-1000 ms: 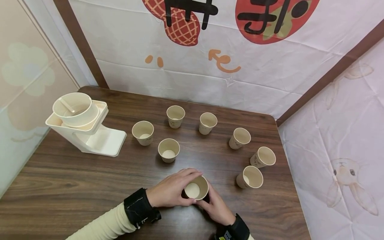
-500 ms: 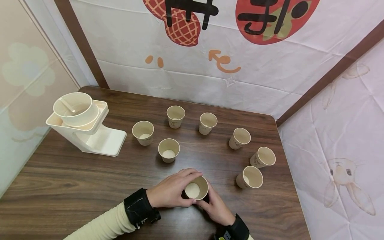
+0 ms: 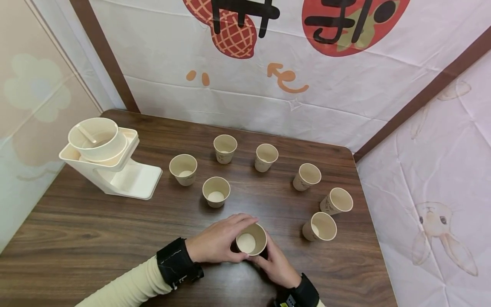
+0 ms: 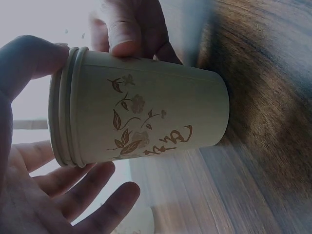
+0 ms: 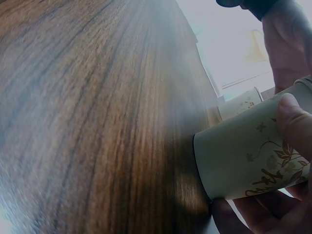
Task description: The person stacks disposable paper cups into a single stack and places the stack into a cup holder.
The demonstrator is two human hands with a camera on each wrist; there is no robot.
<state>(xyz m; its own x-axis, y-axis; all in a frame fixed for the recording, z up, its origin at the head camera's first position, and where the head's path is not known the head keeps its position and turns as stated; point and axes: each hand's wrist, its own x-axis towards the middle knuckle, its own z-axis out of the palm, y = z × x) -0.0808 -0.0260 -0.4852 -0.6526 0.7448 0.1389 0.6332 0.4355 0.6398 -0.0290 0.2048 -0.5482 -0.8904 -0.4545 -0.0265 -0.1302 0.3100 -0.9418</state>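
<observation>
Lower centre of the head view, I see nested cups (image 3: 251, 244): left hand (image 3: 215, 240) pinching the rims, right hand (image 3: 278, 265) curled around the sides, probably to keep them steady.

The left hand (image 3: 218, 240) with its black wristband (image 3: 176, 260) has shifted slightly leftward.
</observation>
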